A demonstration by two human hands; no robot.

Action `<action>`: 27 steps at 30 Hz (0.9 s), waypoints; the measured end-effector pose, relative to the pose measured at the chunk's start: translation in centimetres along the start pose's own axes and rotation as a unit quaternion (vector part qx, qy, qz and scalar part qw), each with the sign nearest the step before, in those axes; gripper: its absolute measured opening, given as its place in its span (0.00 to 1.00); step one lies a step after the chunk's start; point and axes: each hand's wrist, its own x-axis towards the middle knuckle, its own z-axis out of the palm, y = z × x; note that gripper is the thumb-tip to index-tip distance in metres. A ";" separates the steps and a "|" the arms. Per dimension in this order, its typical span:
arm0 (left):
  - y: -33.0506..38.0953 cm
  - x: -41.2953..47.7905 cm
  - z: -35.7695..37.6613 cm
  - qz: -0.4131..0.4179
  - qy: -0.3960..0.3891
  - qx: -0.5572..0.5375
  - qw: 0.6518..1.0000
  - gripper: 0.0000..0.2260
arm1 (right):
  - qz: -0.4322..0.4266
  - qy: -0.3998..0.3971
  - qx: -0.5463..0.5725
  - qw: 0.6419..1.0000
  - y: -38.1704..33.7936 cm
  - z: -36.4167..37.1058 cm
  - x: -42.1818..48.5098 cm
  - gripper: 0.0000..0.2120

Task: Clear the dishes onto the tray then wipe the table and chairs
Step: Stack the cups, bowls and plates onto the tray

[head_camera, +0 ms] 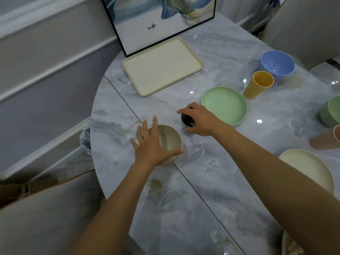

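Left hand (pixel 150 144): fingers (pixel 155 123) straight and spread above the beige bowl (pixel 172 142), thumb against its near wall. They are released, not yet grasping. The bowl stands upright on the surface (pixel 184 190), directly under these fingers.

Right hand (pixel 199 120): fingers curled round the rim of the small dark cup (pixel 186 123), grasping it from above, just right of the left fingertips.

Probable step: lift both items.
- Close the left fingers on the bowl's far rim before raising it.
- Keep the cup upright; its contents cannot be seen.
- Carry both forward, beyond the fingertips, to the cream tray (pixel 161 65), which holds nothing.
- Avoid the green plate (pixel 224 103) just right of the right fingers.
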 end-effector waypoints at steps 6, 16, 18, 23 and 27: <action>-4.4 -0.2 -0.5 -0.129 0.030 -0.235 0.963 0.34 | 0.007 -0.005 0.000 1.000 0.0 -0.1 0.3 0.34; -6.1 0.4 -1.3 -0.122 -0.010 -0.434 0.892 0.21 | 0.021 0.001 0.005 1.000 0.0 -0.7 1.6 0.37; -6.4 1.6 -2.7 -0.119 -0.008 -0.457 0.882 0.20 | 0.018 0.005 0.007 1.000 0.0 -0.7 2.3 0.37; -6.7 8.6 -8.3 -0.149 0.042 -0.515 0.843 0.20 | 0.020 0.036 0.021 0.999 -0.2 -2.0 5.1 0.38; -7.0 15.3 -13.0 -0.135 0.055 -0.539 0.829 0.25 | 0.018 0.125 0.053 0.991 -0.6 -3.8 8.6 0.39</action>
